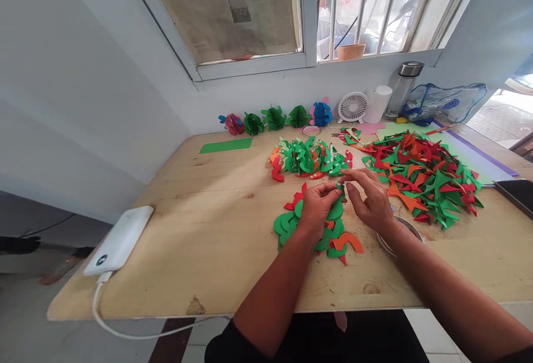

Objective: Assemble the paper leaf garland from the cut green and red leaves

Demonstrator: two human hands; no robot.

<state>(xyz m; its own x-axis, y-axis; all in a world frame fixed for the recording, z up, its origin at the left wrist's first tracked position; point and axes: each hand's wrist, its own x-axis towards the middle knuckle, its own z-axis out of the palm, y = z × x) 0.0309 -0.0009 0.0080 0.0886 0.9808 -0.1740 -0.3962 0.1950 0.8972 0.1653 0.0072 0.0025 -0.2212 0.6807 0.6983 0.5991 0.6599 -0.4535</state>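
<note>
My left hand (315, 207) pinches a green paper cutout (336, 208) between thumb and fingers, with a small white spot near its top end. Just right of that end is my right hand (372, 201), its thumb and index finger apart; whether a fingertip touches the cutout is hard to see. Beneath both hands lies a loose heap of green, red and orange curved paper cutouts (287, 227). Behind them spreads another heap of cutouts (306, 155), several with white spots. Partly under my right forearm sits a round dish or roll (410, 228).
A large pile of pointed paper scraps (433, 177) covers the right side. Folded paper animals (273, 119) line the wall beside a small fan (353, 107) and a bottle (403, 91). A green strip (225, 145), white power bank (120, 241) and phone (516, 193) also lie on the table.
</note>
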